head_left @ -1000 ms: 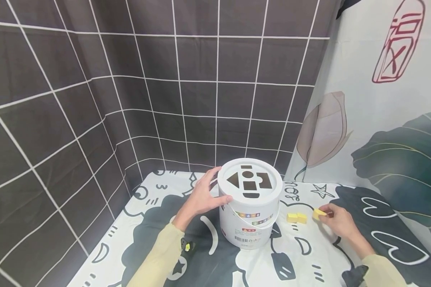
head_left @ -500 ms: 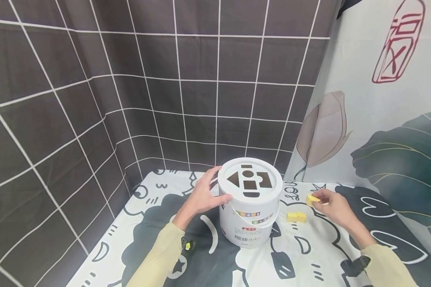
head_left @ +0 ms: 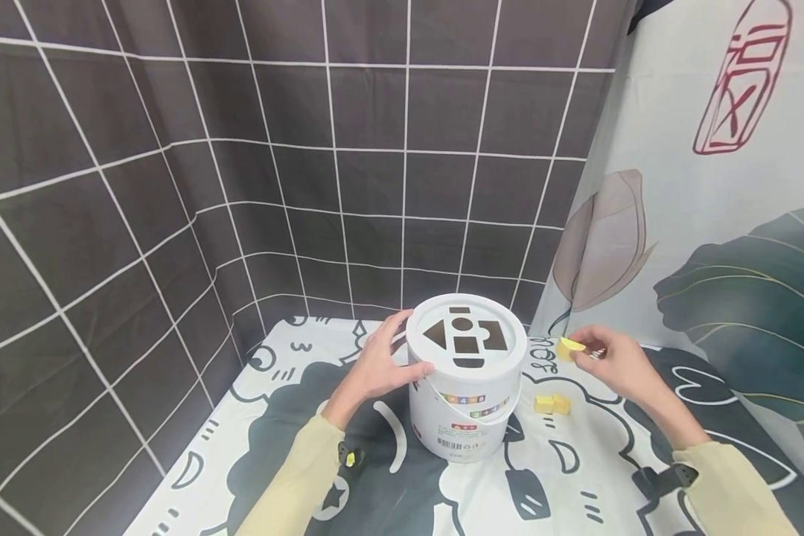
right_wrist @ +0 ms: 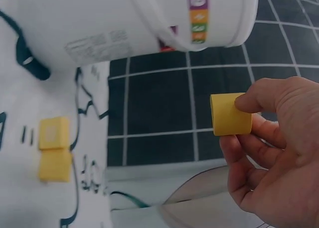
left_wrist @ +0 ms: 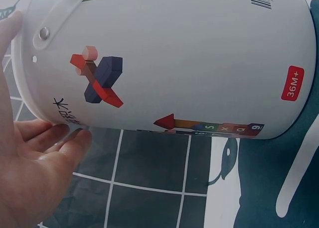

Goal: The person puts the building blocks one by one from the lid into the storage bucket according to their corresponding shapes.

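A white bucket [head_left: 435,424] stands upright on the printed cloth, its lid [head_left: 418,339] cut with a triangle, a circle and other shaped openings. My left hand [head_left: 380,362] holds the bucket's upper left side, thumb toward the front and fingers round the side; the left wrist view shows the bent fingers [left_wrist: 77,143] against its wall. To the right of the bucket, my right hand [head_left: 619,362] pinches a small yellow block [right_wrist: 231,116] between thumb and fingers. The block is raised near lid height, apart from the bucket. One of its faces looks curved in the head view.
Two more yellow blocks [head_left: 552,404] lie side by side on the cloth [head_left: 482,506], right of the bucket. A white carrying handle [head_left: 465,418] hangs down the bucket's front. Behind stands a dark gridded curtain [head_left: 368,179], with a pale leaf-printed sheet [head_left: 697,201] at the right.
My right hand has lifted the yellow block off the cloth and moved it up and left toward the bucket. My left hand and the bucket have hardly moved.
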The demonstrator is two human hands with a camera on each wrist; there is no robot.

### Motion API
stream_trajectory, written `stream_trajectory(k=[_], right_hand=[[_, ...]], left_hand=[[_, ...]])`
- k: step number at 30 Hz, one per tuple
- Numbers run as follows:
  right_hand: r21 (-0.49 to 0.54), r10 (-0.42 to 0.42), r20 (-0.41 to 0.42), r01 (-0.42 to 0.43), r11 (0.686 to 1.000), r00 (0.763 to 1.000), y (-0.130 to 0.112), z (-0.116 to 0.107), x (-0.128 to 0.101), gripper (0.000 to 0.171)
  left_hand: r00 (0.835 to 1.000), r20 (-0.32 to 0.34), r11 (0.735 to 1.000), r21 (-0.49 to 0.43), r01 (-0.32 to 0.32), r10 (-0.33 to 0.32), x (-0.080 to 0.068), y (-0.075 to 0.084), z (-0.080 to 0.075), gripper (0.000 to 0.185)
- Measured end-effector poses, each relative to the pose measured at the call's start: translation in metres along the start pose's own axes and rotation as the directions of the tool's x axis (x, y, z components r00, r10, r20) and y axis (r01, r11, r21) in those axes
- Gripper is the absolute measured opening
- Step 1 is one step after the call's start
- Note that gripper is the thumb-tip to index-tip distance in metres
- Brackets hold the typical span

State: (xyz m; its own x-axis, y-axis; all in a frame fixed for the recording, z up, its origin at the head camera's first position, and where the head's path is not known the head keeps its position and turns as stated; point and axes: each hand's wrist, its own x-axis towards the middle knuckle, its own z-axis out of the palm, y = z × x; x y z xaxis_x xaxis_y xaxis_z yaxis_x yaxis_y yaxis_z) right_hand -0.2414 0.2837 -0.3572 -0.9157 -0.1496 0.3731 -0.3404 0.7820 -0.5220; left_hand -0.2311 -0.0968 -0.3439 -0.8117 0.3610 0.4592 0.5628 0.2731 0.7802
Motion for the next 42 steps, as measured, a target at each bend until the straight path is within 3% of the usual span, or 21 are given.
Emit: stream_trajectory(k=[11,22,41,42], right_hand=[[0.010,-0.094,-0.044,0.095,0.995,0.995,-0.028,-0.014,0.009,0.025],[0.077,-0.258,-0.069,0.263,0.962,0.964,-0.071,-0.016,0.016,0.021],[0.227,-0.355,0.128,0.321,0.919,0.926,-0.115,0.024,0.024,0.021],[0.238,-0.356,0.138,0.318,0.918,0.924,-0.116,0.026,0.024,0.021]], left_hand=[[1.000,-0.005,1.000,-0.011,0.000,0.000,-0.001,-0.002,0.001,0.085],[1.000,-0.002,1.000,-0.002,0.009,-0.009,-0.002,-0.002,0.000,0.085],[1.000,-0.012,1.000,-0.008,0.000,0.000,-0.002,-0.001,0.001,0.084],[1.000,-0.016,1.000,-0.009,-0.005,0.005,0.000,-0.008,0.002,0.084]])
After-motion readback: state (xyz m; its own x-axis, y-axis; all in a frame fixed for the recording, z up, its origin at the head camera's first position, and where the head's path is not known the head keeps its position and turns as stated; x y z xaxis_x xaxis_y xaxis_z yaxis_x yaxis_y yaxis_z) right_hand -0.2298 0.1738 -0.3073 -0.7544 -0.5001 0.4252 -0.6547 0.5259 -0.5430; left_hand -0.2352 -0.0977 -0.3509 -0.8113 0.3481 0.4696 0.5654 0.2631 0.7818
